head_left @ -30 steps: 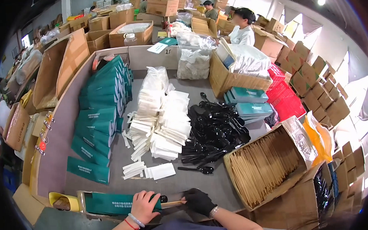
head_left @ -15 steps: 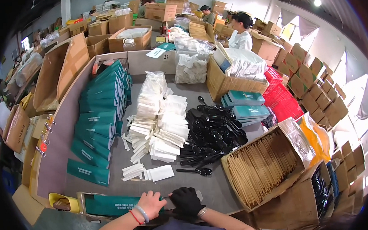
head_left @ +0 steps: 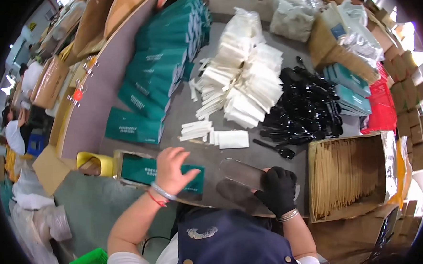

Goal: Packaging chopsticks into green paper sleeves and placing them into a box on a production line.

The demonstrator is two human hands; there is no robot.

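My bare left hand (head_left: 173, 170), fingers spread and thumb out, is over a teal printed packet (head_left: 192, 181) at the table's front edge; I cannot tell whether it touches. That packet sticks out of a small open cardboard box (head_left: 120, 168). My right hand (head_left: 277, 188), in a black glove, is closed on one end of a clear, flat, round-ended plastic piece (head_left: 242, 172), tilted above the grey table. Beyond the hands lie small white paper packets (head_left: 233, 139) and a single black plastic spoon (head_left: 284, 152).
A yellow container (head_left: 94, 163) adjoins the small box. Stacked teal packets (head_left: 147, 92) stand at left, a white packet heap (head_left: 247, 82) in the middle, black spoons (head_left: 306, 108) right of it. A carton of thin wooden sticks (head_left: 343, 177) stands near right; the grey side board (head_left: 99, 80) borders the left.
The view has tilted down and turned. My hands have moved apart: the left has opened over the packet, and the right has gone rightward with the clear plastic piece now plainly visible.
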